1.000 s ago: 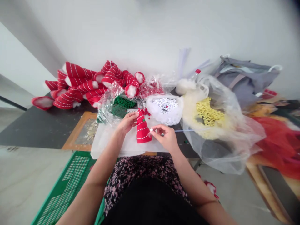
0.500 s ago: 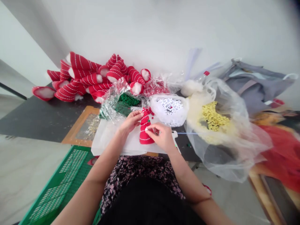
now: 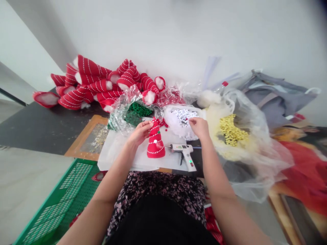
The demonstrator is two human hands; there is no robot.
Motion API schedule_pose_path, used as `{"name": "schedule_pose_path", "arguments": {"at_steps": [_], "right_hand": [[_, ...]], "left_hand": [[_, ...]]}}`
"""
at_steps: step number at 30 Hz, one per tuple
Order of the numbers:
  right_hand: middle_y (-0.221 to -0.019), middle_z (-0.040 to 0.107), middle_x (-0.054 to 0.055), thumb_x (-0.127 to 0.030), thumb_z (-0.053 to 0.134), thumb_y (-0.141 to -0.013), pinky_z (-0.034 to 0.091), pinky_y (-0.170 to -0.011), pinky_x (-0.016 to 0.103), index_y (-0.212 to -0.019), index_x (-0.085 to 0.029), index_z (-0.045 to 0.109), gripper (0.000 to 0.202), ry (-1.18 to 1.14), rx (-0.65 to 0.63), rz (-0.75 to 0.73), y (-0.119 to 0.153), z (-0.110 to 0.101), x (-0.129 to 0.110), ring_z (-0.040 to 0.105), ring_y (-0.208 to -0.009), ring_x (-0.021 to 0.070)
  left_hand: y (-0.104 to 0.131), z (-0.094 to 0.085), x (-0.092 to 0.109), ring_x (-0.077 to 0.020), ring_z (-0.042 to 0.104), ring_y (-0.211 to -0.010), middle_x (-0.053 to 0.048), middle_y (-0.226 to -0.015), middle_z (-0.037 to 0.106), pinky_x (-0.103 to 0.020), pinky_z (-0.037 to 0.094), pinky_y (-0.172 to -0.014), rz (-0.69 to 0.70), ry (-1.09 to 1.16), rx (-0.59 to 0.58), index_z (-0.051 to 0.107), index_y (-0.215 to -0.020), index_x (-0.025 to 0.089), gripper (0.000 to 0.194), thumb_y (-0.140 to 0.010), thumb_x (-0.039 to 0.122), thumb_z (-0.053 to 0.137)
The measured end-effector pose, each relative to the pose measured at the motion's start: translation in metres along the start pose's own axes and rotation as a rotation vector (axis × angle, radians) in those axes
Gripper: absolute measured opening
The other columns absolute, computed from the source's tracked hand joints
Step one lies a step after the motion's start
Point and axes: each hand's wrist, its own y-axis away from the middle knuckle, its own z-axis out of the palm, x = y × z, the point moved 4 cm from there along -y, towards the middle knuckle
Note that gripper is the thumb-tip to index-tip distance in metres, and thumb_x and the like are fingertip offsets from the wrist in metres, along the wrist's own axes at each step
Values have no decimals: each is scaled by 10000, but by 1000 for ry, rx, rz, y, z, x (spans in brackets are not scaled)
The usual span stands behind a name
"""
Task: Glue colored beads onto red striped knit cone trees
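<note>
My left hand (image 3: 143,132) pinches a red cone-shaped stuffed tree (image 3: 155,148) near its tip. White twisted cord winds round the tree, and a white pompom and a green pompom sit on its front. My right hand (image 3: 199,126) is at the right side of a plastic bag of white pompoms (image 3: 182,115), fingertips pressed together; whatever they hold is too small to make out. Between the tree and my right forearm, a white glue gun (image 3: 182,149) lies with its nozzle pointing at the tree. White paper (image 3: 114,151) is spread beneath.
Red striped cones with white stuffing (image 3: 88,80) are piled at the back left. A bag of green pompoms (image 3: 138,112) lies behind the tree, yellow pompoms (image 3: 232,131) at right. A wooden-framed tray (image 3: 73,149) rests at left, above a green crate (image 3: 55,204).
My right hand has left the tree and moved right to the white pompoms, uncovering the glue gun. A white pompom shows on the tree, which has shifted slightly left in view.
</note>
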Motion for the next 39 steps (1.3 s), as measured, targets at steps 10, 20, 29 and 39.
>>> {"name": "schedule_pose_path", "arguments": {"at_steps": [10,20,29,39], "right_hand": [[-1060,845,62,-176,691,-952,559,-874,310,-1054,-198,830,174,-112,-320,-409,-5,41,-69,766,-914,215],[-1134,814,195,-97,588,-964,531,-927,330,-1028,-119,816,238,377,-492,-333,0,84,-81,756,-1083,309],[-1137,813,191,-109,603,-950,547,-977,379,-1029,-131,810,223,235,-398,-291,0,79,-73,757,-1096,330],[-1029,811,57,-400,826,-833,627,-698,313,-1089,-227,747,319,-897,-496,-217,12,52,-94,770,-835,209]], "left_hand": [[-3,1,-3,-59,459,-488,8,-652,605,-196,214,-414,25,9,-31,700,-827,142,446,-631,420,988],[-1,4,-2,-71,513,-516,15,-678,614,-191,307,-460,30,73,-85,710,-850,137,437,-616,367,999],[0,2,-4,-80,535,-533,6,-721,654,-210,348,-489,51,83,-95,733,-889,148,389,-637,299,987],[1,3,-3,-106,615,-600,-14,-766,698,-215,451,-558,64,83,-112,757,-926,139,419,-651,347,995]]}}
